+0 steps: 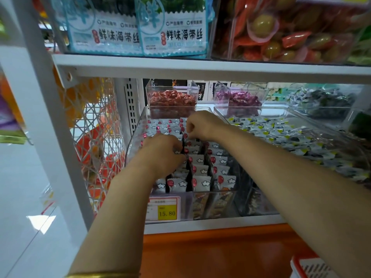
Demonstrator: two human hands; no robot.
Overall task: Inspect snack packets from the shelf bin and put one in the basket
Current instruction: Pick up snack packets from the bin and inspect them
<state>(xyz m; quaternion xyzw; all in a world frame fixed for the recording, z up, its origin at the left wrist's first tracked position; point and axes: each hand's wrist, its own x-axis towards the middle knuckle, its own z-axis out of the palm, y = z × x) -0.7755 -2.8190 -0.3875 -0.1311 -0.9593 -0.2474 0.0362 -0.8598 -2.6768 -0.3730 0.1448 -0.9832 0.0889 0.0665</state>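
Observation:
A clear plastic shelf bin (138,125) holds rows of small white snack packets (202,182) printed with a red balloon and a cloud. Both hands reach into it. My left hand (162,151) is curled down among the packets in the left rows, fingers pinching a packet near the bin's middle. My right hand (202,125) is farther back, fingers curled and pinching the top of a packet. The red and white basket (309,267) shows at the bottom right corner, below the shelf.
A yellow price tag (167,212) reading 15.80 sits on the bin's front. A second clear bin (281,135) of grey-blue packets lies to the right. Small tubs of red (171,99) and purple (241,98) sweets stand behind. A white wire rack (98,141) hangs left.

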